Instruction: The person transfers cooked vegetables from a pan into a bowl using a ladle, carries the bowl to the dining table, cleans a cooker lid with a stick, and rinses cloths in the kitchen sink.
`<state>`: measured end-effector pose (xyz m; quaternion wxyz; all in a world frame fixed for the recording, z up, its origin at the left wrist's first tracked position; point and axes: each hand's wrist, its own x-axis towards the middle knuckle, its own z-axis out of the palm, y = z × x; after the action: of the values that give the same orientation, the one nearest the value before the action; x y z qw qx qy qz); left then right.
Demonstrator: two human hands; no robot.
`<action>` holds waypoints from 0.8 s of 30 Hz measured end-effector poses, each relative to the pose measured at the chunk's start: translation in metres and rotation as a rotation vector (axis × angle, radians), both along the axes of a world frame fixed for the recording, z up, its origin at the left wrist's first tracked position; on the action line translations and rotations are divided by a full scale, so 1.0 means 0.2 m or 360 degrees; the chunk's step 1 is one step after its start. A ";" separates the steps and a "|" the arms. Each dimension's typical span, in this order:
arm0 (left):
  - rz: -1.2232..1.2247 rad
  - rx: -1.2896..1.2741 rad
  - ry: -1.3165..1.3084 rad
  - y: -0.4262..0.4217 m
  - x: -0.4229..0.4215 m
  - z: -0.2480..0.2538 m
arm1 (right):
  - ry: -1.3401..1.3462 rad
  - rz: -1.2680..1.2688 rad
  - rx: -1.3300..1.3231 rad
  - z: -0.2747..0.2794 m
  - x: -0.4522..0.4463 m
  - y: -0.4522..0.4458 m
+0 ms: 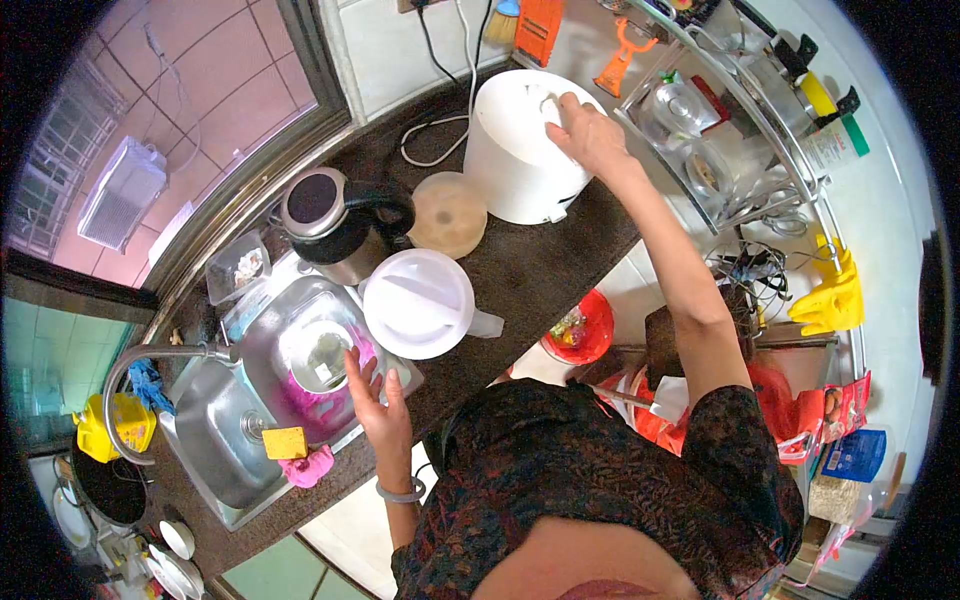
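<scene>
My right hand [592,138] is on top of a tall white cylindrical appliance [515,170] at the back of the dark counter. Its fingers bend around a small white raised part on the top. Over the near edge of the sink [290,300], my left hand [382,405] is held with fingers apart and nothing in it. Beside that hand, a clear container [325,357] sits in the basin with pink around it. A white lidded plastic jug [418,303] stands between my hands. Behind it are a translucent round lid [447,215] and a black and steel kettle [322,215].
A yellow sponge [286,443] and pink cloth [308,467] lie on the sink's front edge, near the curved faucet [125,375]. A wire dish rack [720,150] hangs on the right wall above yellow gloves [832,292]. A red bucket [582,328] stands below the counter.
</scene>
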<state>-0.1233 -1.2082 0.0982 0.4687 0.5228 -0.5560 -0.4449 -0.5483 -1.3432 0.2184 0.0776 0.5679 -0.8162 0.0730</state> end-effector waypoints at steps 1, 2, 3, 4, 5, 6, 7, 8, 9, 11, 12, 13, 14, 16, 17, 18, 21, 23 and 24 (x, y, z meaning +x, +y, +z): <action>0.0017 0.0002 -0.0004 -0.01 0.00 -0.01 | -0.0027 -0.0009 0.0044 0.00 -0.02 0.02; -0.0120 -0.0182 -0.0223 -0.02 0.01 -0.03 | 0.0015 0.0155 -0.0096 -0.08 -0.13 0.05; -0.0116 -0.0143 -0.0282 0.00 0.06 -0.02 | 0.0001 0.0418 -0.0229 -0.21 -0.18 0.00; -0.0113 -0.0103 -0.0341 0.03 0.10 0.01 | -0.0173 0.0423 -0.0178 -0.12 -0.11 0.06; -0.0022 0.0098 -0.0169 0.03 0.06 0.07 | -0.0192 0.0467 -0.0164 -0.08 -0.08 0.06; 0.0052 0.0117 -0.0213 0.05 0.07 -0.01 | -0.0110 0.0439 -0.0157 -0.15 -0.19 0.06; 0.0011 -0.0117 -0.0450 0.01 0.09 -0.04 | -0.0360 0.0483 -0.0232 -0.22 -0.23 -0.01; 0.0034 -0.0168 -0.0428 0.05 0.10 -0.09 | -0.0207 0.0451 -0.0202 -0.21 -0.22 -0.01; 0.0044 -0.0212 -0.0480 0.09 0.11 -0.06 | -0.0561 0.0730 -0.0384 -0.28 -0.33 0.00; 0.0038 -0.0175 -0.0552 0.13 0.17 0.04 | -0.0665 0.0575 -0.0155 -0.20 -0.36 0.06; 0.0046 -0.0173 -0.0548 0.17 0.21 0.08 | -0.0542 0.0528 -0.0069 -0.17 -0.36 0.09; 0.0049 -0.0169 -0.0537 0.21 0.25 0.11 | -0.0411 0.0474 0.0015 -0.13 -0.35 0.10; 0.0102 -0.0148 -0.0588 0.17 0.22 0.12 | -0.0492 0.0466 0.0012 -0.21 -0.40 -0.05; 0.0205 -0.0173 -0.0631 0.25 0.28 0.16 | -0.0572 0.0531 0.0004 -0.23 -0.41 -0.07; 0.0250 -0.0195 -0.0654 0.31 0.30 0.17 | -0.0592 0.0632 0.0048 -0.22 -0.44 -0.09; 0.0327 -0.0190 -0.0669 0.38 0.31 0.19 | -0.0564 0.0698 0.0000 -0.27 -0.53 -0.11; 0.0524 -0.0198 -0.0771 0.54 0.36 0.23 | -0.0352 0.0636 0.0039 -0.22 -0.42 -0.09; 0.0629 -0.0227 -0.0804 0.66 0.38 0.21 | -0.0547 0.0626 0.0145 -0.27 -0.49 -0.15; 0.0673 -0.0202 -0.0829 0.71 0.38 0.20 | -0.0648 0.0763 0.0100 -0.34 -0.60 -0.22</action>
<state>-0.0466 -1.0658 0.1380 0.4245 0.6923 -0.5628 -0.1540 -0.6690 -1.3863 0.1499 -0.1244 0.7200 -0.6597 0.1760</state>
